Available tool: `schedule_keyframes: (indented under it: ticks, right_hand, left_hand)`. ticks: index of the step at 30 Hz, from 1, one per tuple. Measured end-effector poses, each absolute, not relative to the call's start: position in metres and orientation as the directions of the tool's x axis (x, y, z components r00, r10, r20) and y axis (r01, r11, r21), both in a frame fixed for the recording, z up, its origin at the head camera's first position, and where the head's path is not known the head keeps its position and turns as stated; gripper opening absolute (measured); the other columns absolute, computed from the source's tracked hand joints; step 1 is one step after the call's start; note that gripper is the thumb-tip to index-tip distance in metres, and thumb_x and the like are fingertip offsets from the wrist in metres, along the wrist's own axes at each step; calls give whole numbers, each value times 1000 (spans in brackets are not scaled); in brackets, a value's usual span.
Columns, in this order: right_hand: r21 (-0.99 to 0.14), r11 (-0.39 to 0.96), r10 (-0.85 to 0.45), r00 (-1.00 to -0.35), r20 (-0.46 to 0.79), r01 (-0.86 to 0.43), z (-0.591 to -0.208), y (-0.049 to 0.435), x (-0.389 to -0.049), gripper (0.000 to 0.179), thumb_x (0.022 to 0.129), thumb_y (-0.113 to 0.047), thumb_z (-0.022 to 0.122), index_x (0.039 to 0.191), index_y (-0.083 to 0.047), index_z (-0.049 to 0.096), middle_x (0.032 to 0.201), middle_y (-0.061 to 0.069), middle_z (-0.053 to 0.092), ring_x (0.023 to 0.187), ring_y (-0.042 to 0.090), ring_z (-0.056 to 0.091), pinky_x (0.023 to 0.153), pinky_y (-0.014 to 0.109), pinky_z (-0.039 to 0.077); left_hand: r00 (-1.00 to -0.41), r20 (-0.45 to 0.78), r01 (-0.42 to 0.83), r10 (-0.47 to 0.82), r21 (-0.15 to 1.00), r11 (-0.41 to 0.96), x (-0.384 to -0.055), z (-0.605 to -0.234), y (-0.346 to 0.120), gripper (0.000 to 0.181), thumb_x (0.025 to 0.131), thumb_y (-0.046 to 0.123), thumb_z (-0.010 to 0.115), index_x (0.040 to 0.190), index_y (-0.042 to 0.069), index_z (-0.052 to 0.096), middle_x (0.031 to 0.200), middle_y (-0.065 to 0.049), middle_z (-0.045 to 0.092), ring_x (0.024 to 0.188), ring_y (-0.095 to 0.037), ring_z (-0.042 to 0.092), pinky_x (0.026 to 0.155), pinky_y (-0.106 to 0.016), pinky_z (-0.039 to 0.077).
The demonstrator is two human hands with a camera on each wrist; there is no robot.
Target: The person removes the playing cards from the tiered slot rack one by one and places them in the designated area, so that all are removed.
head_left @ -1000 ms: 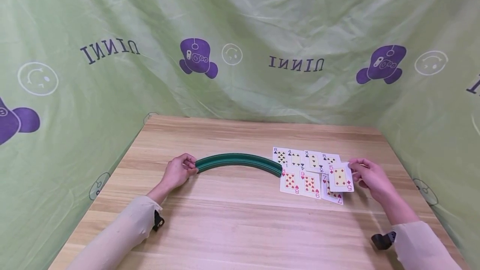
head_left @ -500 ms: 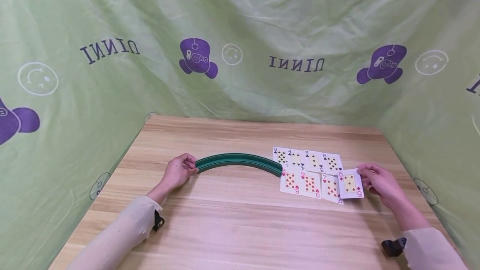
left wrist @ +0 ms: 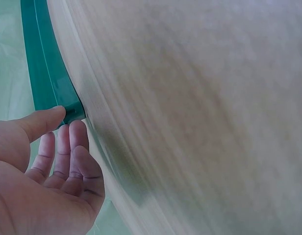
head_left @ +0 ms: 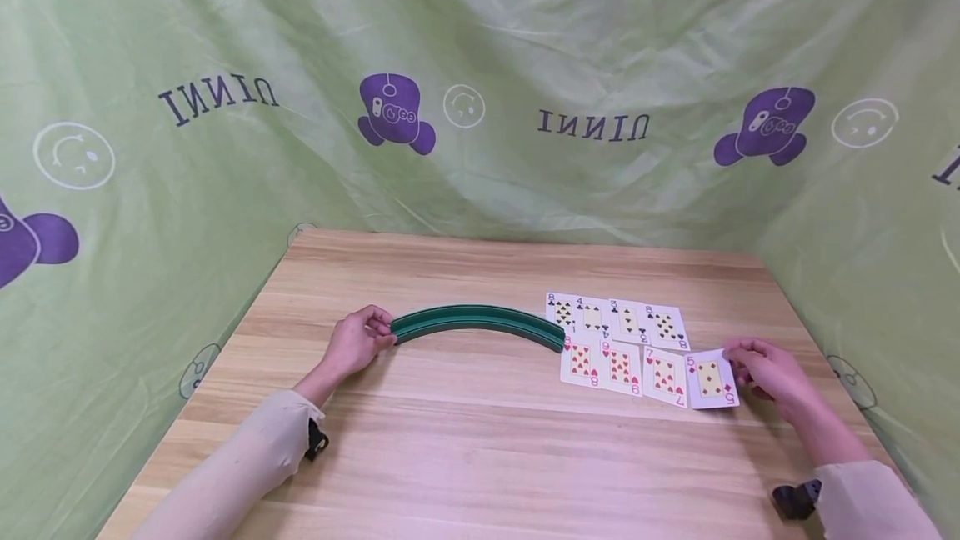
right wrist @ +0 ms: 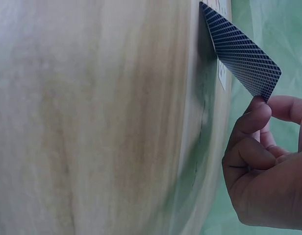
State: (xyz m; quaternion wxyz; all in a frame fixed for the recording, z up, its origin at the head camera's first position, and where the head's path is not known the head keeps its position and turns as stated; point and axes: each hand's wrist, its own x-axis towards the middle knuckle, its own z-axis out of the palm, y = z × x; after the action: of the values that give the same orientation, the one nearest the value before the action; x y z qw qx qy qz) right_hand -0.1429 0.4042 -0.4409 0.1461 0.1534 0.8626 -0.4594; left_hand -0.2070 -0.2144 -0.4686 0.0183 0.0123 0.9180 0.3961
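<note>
My left hand (head_left: 358, 342) pinches the left end of a green curved card holder (head_left: 467, 317), thumb on top and fingers below. In the left wrist view, the thumb presses on the end of the holder (left wrist: 50, 78). At the right, my right hand (head_left: 774, 375) pinches a five of diamonds (head_left: 711, 380) by its upper right corner. Seen from the right wrist, that card (right wrist: 241, 56) is tilted, its dark patterned back showing. Whether its far edge touches the table is hard to tell. Just left of it lies a seven of hearts (head_left: 664, 377), face up.
Black cards, including an eight (head_left: 665, 327) and a three (head_left: 628, 322), form a back row on the wooden table (head_left: 480, 448). In front lie a nine of hearts (head_left: 620, 367) and an eight of hearts (head_left: 581, 362), beside the holder's right end. Green cloth (head_left: 495, 190) hangs behind.
My right hand has carried the five of diamonds rightward and toward me, off the seven of hearts and the back-row eight, uncovering both. My left hand and the holder have stayed put.
</note>
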Motion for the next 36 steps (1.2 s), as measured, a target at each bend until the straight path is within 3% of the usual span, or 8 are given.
schedule_keyframes:
  ticks: [5, 21, 30, 36]
  right_hand:
    - [-728, 557, 133, -908, -398, 400, -442, 404, -143, 53, 103, -32, 47, 138, 7, 42, 87, -8, 57, 75, 9, 55, 66, 28, 45]
    - [-731, 585, 113, -928, -355, 351, -454, 416, -140, 33, 101, -19, 48, 117, 10, 54, 85, -4, 63, 68, 9, 56, 61, 24, 49]
    - [-724, 600, 110, -931, -347, 341, -453, 412, -142, 34, 103, -20, 47, 116, 9, 55, 86, -4, 63, 69, 9, 57, 62, 24, 49]
    - [-700, 654, 86, -948, -307, 286, -448, 399, -146, 38, 103, -22, 45, 122, 11, 53, 89, 3, 63, 73, 11, 56, 63, 25, 48]
  left_hand:
    - [-999, -19, 10, 35, 726, 687, -208, -468, -214, 22, 85, 6, 76, 104, 7, 64, 92, -8, 68, 82, -18, 66, 71, -26, 51]
    - [-999, -11, 13, 31, 728, 686, -206, -470, -215, 23, 85, 6, 76, 104, 7, 65, 93, -8, 69, 83, -17, 67, 74, -28, 54]
    - [-1000, 5, 23, 29, 732, 681, -204, -470, -216, 22, 85, 6, 76, 104, 6, 65, 92, -8, 70, 84, -18, 68, 75, -29, 55]
    - [-999, 8, 32, 37, 733, 680, -203, -471, -218, 22, 85, 7, 76, 104, 6, 66, 94, -9, 70, 85, -19, 68, 76, -30, 56]
